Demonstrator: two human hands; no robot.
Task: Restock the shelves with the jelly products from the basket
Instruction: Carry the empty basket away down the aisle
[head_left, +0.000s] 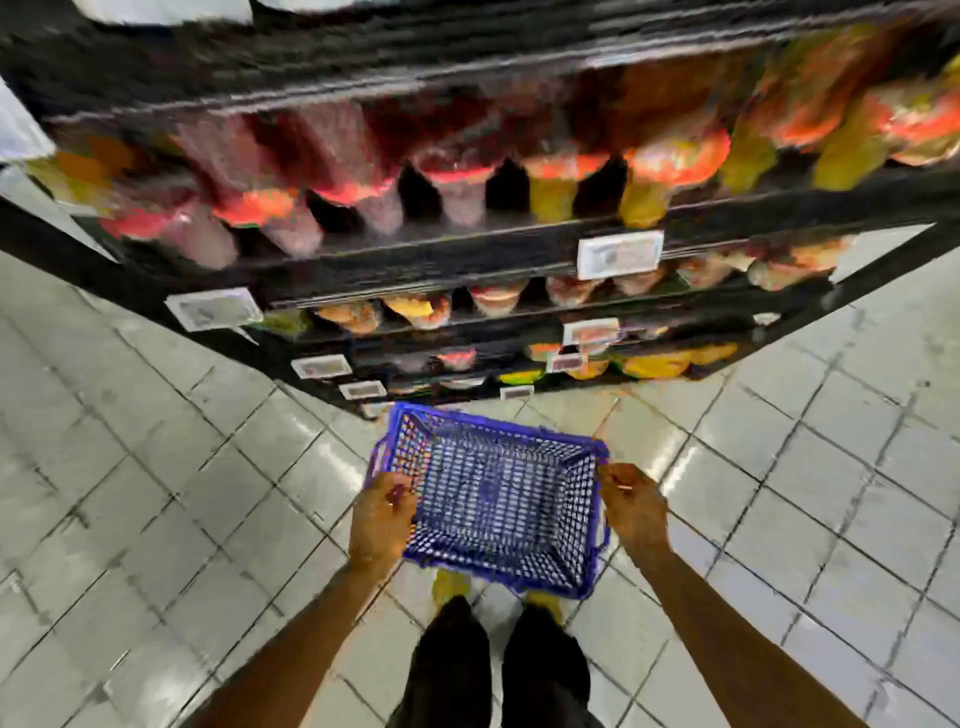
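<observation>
Head view, heavy motion blur. Basket (493, 493), blue mesh, is held over the tiled floor (156, 493) in front of the black shelves (441, 249); no product visible inside it. Left hand (382, 519) grips the basket's left rim, fingers closed around it. Right hand (631, 506) grips the right rim, fingers curled on it. Jelly packs (457, 176), red, orange and yellow, fill the shelves in rows, too blurred to read. White price tags (620, 253) sit on the shelf edges.
</observation>
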